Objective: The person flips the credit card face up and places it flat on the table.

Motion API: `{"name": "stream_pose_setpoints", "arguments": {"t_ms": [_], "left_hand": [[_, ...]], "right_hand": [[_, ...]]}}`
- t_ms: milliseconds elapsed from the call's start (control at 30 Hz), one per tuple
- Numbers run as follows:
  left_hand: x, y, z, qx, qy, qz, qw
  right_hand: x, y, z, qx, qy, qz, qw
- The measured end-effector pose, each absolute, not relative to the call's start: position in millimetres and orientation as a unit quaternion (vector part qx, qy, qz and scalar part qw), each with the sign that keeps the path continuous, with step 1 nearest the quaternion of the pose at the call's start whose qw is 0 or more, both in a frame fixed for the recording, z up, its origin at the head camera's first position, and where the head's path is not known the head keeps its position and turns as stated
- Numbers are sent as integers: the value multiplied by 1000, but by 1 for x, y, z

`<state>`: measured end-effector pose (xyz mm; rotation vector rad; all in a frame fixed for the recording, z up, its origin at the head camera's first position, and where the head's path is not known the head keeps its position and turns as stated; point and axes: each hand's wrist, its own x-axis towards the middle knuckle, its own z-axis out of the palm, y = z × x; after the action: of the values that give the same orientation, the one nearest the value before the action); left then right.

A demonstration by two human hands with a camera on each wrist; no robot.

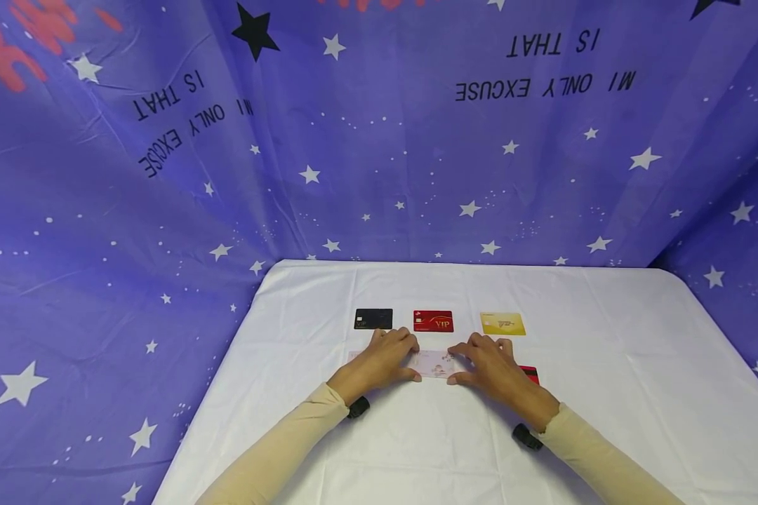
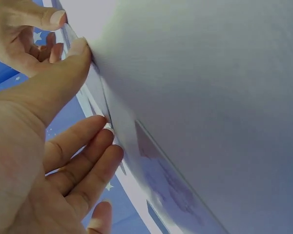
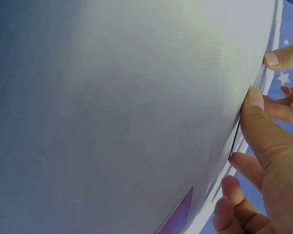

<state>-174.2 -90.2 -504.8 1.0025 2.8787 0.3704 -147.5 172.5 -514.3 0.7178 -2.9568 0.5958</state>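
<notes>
A pale pink card (image 1: 434, 364) with a small printed design lies flat between the two hands at the middle of the white table. My left hand (image 1: 387, 358) pinches its left end, thumb at the near edge and forefinger at the far edge. At the right end, my right hand (image 1: 489, 368) grips the same card likewise between thumb and forefinger. Another pale card (image 2: 171, 183) lies just left of the left hand, mostly covered by it in the head view. Partly hidden behind the right hand is a red card with a black stripe (image 1: 530, 374).
Farther back, a black card (image 1: 373, 319), a red VIP card (image 1: 433, 321) and a gold card (image 1: 503, 324) lie in a row. White cloth (image 1: 606, 393) covers the table. A purple star-printed curtain (image 1: 379, 154) hangs behind it and along the sides.
</notes>
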Motion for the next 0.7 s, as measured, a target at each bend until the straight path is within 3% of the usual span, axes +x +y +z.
{"name": "stream_pose_setpoints", "arguments": {"t_ms": [367,700], "left_hand": [[-168,-82,-496,311,942,108,57],[-163,-54,-480,333,935,117,27]], "right_hand": [[-146,175,-515,226,-958,175,17],[-140,211,-494,219,-956,194,36]]}}
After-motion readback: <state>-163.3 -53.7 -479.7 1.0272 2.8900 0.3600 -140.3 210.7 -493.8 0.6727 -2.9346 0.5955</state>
